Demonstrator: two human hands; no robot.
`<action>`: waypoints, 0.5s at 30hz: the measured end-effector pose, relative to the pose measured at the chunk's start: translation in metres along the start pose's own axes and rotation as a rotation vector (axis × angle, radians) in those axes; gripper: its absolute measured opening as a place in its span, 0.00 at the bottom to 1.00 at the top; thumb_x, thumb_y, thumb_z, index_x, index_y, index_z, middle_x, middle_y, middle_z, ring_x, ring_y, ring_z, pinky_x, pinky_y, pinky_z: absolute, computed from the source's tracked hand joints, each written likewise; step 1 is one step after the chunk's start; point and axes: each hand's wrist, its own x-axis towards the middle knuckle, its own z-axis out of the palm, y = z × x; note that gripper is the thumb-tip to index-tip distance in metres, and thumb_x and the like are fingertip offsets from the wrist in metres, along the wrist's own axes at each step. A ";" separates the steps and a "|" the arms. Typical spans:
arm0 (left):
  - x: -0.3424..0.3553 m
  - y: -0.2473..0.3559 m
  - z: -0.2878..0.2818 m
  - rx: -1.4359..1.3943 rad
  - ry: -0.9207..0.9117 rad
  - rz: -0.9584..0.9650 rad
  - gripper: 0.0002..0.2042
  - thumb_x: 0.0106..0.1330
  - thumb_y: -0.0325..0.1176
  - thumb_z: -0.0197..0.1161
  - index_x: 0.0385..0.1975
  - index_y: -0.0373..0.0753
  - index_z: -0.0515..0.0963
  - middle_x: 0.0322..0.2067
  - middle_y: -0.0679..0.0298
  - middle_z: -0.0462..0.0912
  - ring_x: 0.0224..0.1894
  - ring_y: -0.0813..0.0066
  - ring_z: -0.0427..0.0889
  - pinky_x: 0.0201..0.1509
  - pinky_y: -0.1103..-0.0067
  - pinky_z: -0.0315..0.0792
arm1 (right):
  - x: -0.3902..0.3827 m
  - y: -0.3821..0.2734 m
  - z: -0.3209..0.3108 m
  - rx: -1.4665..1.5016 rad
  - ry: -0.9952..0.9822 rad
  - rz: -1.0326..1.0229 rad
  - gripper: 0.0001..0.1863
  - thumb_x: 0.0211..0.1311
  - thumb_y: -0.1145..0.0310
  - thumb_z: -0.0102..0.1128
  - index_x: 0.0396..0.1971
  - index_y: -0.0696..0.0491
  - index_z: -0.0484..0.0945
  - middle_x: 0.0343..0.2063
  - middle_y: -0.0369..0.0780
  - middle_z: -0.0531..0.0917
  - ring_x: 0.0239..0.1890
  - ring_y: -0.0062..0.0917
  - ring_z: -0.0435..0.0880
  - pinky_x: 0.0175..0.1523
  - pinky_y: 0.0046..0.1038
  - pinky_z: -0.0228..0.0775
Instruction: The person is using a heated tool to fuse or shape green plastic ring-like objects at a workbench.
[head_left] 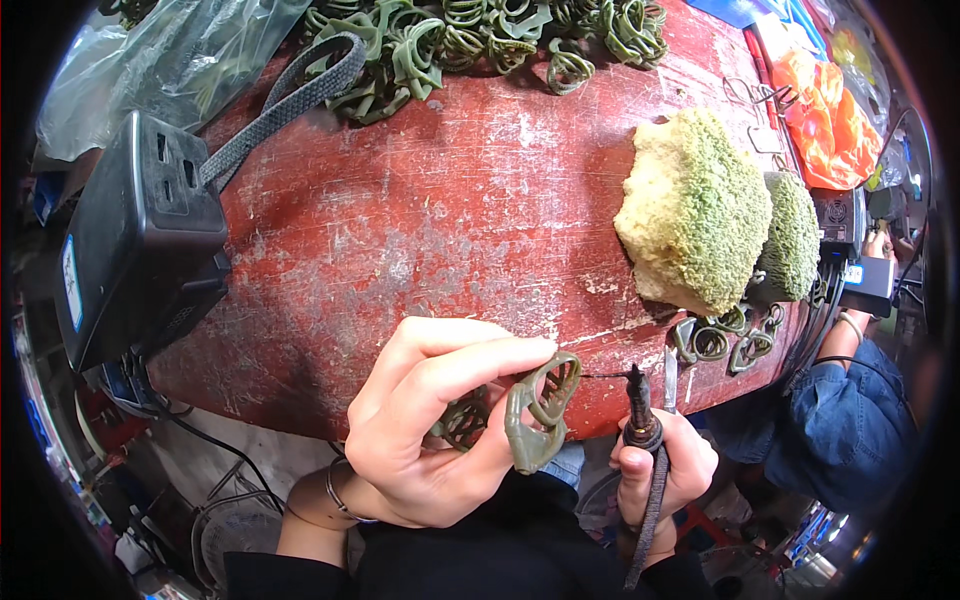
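Note:
My left hand (430,420) is closed, pinching an open, looped green wax piece (535,425) between thumb and fingertips at the table's near edge. A second green wax piece (462,420) shows behind the thumb, partly hidden by the palm. In my right hand (668,470) is a corded wax pen (640,405) with a dark, charred-looking head. Its thin wire tip points left and reaches the held piece's right side. Just beyond my right fingers stands a flat metal blade (670,378); whether I grip it too I cannot tell.
Green wax pieces (410,50) are heaped at the table's far side; several more (712,342) lie right. Rough yellow-green foam blocks (700,210) sit on the red table (430,220). A black box with a strap (150,230) stands left. Another person's blue sleeve (845,420) is at right.

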 end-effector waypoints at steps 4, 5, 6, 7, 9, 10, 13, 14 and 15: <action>-0.003 -0.003 -0.002 0.013 -0.002 0.007 0.16 0.45 0.16 0.64 0.36 0.32 0.77 0.32 0.57 0.75 0.30 0.74 0.77 0.32 0.84 0.72 | 0.000 0.000 0.003 -0.014 -0.003 -0.020 0.21 0.48 0.52 0.65 0.24 0.59 0.76 0.13 0.37 0.74 0.14 0.26 0.73 0.20 0.23 0.65; -0.002 -0.002 -0.002 0.012 -0.003 0.007 0.16 0.45 0.16 0.64 0.36 0.32 0.77 0.32 0.57 0.75 0.30 0.74 0.77 0.32 0.84 0.72 | 0.000 0.000 0.002 -0.025 -0.007 -0.019 0.21 0.47 0.52 0.65 0.24 0.59 0.76 0.13 0.37 0.74 0.14 0.26 0.74 0.20 0.23 0.65; -0.002 -0.002 -0.002 0.003 -0.003 0.001 0.16 0.45 0.16 0.64 0.36 0.32 0.77 0.32 0.56 0.75 0.31 0.73 0.77 0.33 0.84 0.72 | 0.000 -0.001 0.002 -0.037 -0.011 -0.017 0.21 0.47 0.52 0.65 0.24 0.59 0.76 0.13 0.37 0.74 0.14 0.26 0.74 0.20 0.23 0.65; -0.001 -0.001 -0.002 -0.006 -0.004 -0.006 0.15 0.45 0.16 0.64 0.36 0.32 0.77 0.32 0.56 0.76 0.31 0.73 0.77 0.33 0.83 0.72 | 0.000 -0.001 0.002 -0.038 -0.010 -0.017 0.21 0.47 0.52 0.65 0.24 0.59 0.76 0.13 0.37 0.74 0.14 0.26 0.74 0.20 0.23 0.65; -0.001 -0.001 -0.002 -0.009 -0.002 -0.006 0.15 0.45 0.17 0.64 0.36 0.31 0.77 0.32 0.56 0.76 0.31 0.72 0.77 0.34 0.83 0.72 | 0.001 -0.002 0.001 -0.048 -0.016 -0.031 0.21 0.47 0.52 0.65 0.24 0.58 0.76 0.14 0.37 0.74 0.14 0.26 0.74 0.20 0.23 0.66; -0.001 -0.001 -0.002 -0.011 0.000 -0.007 0.15 0.45 0.17 0.64 0.36 0.31 0.76 0.32 0.56 0.76 0.31 0.72 0.77 0.34 0.82 0.72 | 0.001 -0.001 0.001 -0.048 -0.016 -0.031 0.21 0.47 0.52 0.65 0.24 0.58 0.76 0.14 0.37 0.74 0.14 0.26 0.74 0.20 0.23 0.66; -0.003 -0.001 -0.001 -0.040 0.017 -0.042 0.15 0.44 0.17 0.64 0.36 0.31 0.76 0.32 0.55 0.76 0.32 0.71 0.78 0.35 0.82 0.72 | 0.001 0.000 0.002 -0.031 -0.013 -0.020 0.21 0.47 0.52 0.65 0.24 0.58 0.76 0.14 0.38 0.74 0.14 0.26 0.74 0.20 0.23 0.66; -0.003 -0.001 -0.001 -0.041 0.018 -0.043 0.15 0.44 0.17 0.64 0.36 0.31 0.76 0.32 0.55 0.76 0.32 0.71 0.78 0.35 0.82 0.72 | 0.001 0.000 0.001 -0.036 -0.018 -0.022 0.21 0.47 0.52 0.65 0.24 0.58 0.76 0.13 0.38 0.74 0.14 0.26 0.74 0.20 0.23 0.66; -0.002 -0.001 -0.001 -0.039 0.019 -0.037 0.15 0.44 0.17 0.64 0.36 0.31 0.76 0.32 0.55 0.76 0.32 0.70 0.78 0.35 0.81 0.72 | 0.001 0.000 0.001 -0.040 -0.023 -0.025 0.21 0.47 0.52 0.65 0.24 0.58 0.76 0.13 0.38 0.74 0.14 0.26 0.74 0.20 0.23 0.66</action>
